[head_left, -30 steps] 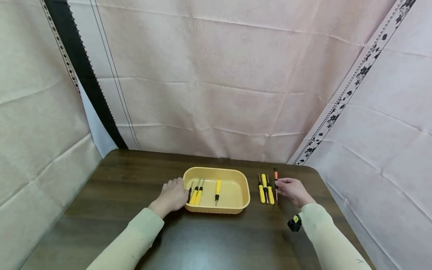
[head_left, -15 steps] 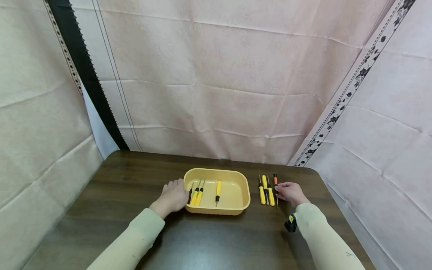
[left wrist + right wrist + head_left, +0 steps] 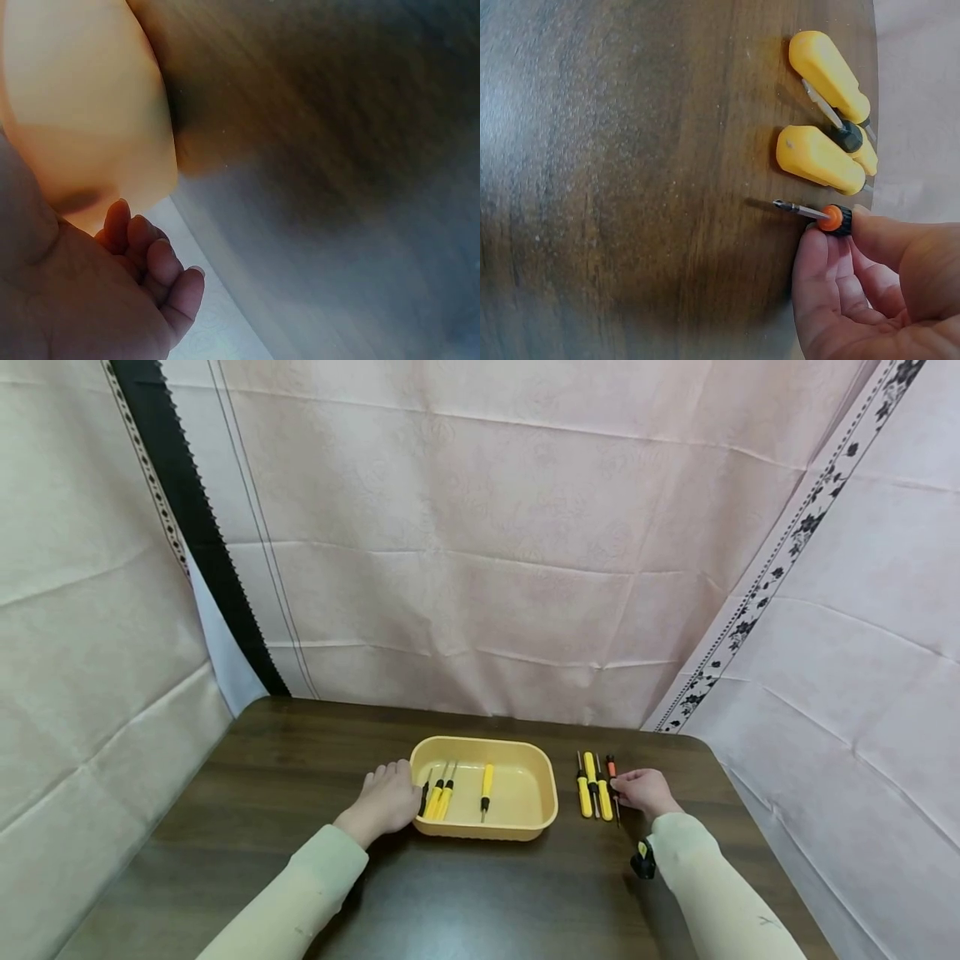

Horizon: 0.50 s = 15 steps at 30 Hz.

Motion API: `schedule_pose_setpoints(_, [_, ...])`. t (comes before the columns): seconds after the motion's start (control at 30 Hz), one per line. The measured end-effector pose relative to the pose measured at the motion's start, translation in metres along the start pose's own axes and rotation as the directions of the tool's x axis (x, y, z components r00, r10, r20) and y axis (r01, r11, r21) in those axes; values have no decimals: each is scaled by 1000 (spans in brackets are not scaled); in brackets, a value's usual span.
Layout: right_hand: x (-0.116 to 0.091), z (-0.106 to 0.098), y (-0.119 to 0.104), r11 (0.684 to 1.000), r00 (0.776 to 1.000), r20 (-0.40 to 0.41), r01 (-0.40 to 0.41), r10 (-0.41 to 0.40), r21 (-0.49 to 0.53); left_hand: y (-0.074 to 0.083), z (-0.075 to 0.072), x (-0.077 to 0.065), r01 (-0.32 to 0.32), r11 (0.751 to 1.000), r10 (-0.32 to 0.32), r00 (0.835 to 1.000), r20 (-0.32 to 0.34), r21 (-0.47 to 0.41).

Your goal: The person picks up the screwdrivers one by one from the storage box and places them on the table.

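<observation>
One slim orange-and-black screwdriver point(image 3: 834, 218) is pinched in the right hand point(image 3: 643, 792), the grip of thumb and fingertips narrowed to the width of its handle. Taking 12 o'clock as straight away from the person, its capped end points to 12 and its tip to about 6; whether it touches the surface point(image 3: 465, 902) cannot be told. Just beside it, at 9 o'clock, three yellow-and-black screwdrivers lie in a close row: the nearest point(image 3: 604, 806) and the farthest point(image 3: 584, 797) have their shafts toward 12, while the middle one point(image 3: 590, 768) is reversed, its shaft toward 6. Farther along at 9 o'clock stands a yellow tray point(image 3: 487, 835). At its centre lies a lone yellow screwdriver point(image 3: 487, 783), tip toward 6; on its 9 o'clock side are two more yellow screwdrivers point(image 3: 444, 800), shafts toward 1, and a dark tool point(image 3: 425, 793) partly hidden by the left hand point(image 3: 388, 797). That hand lies over the tray's 9 o'clock rim with bent fingers beside the outer wall; its thumb is hidden, so whether this grip holds the rim cannot be told. Pale cloth point(image 3: 465, 527) hangs beyond, with a flower-patterned border point(image 3: 780, 556) at 2 o'clock.
</observation>
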State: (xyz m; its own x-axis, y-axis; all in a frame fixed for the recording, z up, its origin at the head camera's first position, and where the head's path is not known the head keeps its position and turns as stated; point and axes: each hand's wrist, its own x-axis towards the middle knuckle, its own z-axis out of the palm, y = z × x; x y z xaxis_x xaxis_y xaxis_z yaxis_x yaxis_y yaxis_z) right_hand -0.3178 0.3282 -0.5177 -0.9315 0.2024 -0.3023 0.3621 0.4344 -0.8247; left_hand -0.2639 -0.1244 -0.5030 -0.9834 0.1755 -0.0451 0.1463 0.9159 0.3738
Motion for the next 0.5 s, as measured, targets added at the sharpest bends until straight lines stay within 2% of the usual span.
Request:
schedule_pose_setpoints(0.2, [-2,1,-3,998,999,0,44,-44,-38,-1,2,0,0,1000,0,1000,-6,2])
schedule_pose_setpoints(0.5, [3,0,-1,991,998,-19,59,-62,-120,0,1,0,0,1000,0,1000,-10,-2])
